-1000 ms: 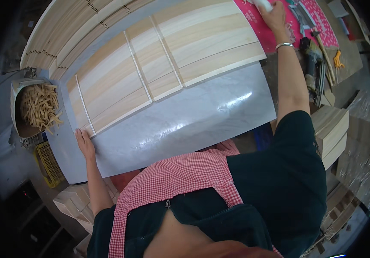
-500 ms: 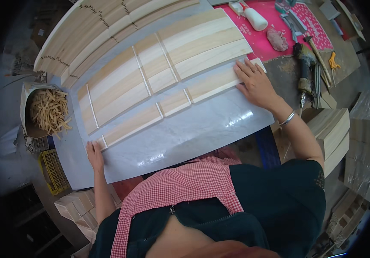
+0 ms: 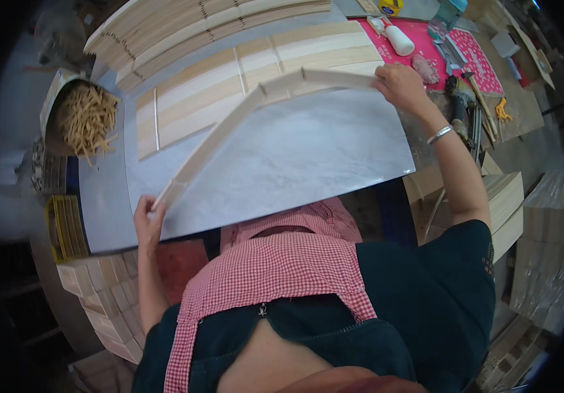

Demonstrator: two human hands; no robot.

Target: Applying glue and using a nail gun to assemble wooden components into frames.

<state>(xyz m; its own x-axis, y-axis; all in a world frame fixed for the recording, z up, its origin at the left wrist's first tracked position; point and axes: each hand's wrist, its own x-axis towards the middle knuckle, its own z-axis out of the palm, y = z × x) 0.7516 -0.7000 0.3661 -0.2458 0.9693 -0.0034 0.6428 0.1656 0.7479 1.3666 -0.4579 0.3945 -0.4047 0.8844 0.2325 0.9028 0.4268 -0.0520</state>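
A long pale wooden strip (image 3: pixel 283 86), divided into hinged sections at its grooves, is raised off the table and bent into an arch. My left hand (image 3: pixel 149 219) pinches its near left end close to the table's front edge. At the far right end my right hand (image 3: pixel 401 86) grips it, fingers closed round the tip. Behind the strip lie more grooved wooden strips (image 3: pixel 193 92), side by side and flat on the grey table (image 3: pixel 295 157). The strip's middle hides part of them.
Stacked wooden boards (image 3: pixel 183 36) stand at the far left. A box of wood scraps (image 3: pixel 89 118) sits at the table's left side. On the right are a pink sheet (image 3: pixel 481 62), a white squeeze bottle (image 3: pixel 400 40), a power tool (image 3: pixel 458 98) and wooden blocks (image 3: pixel 504 203).
Both hands have lifted the front strip off the table, and it has folded from straight into an arch. The right hand has risen a little away from me; its fingers have closed round the end.
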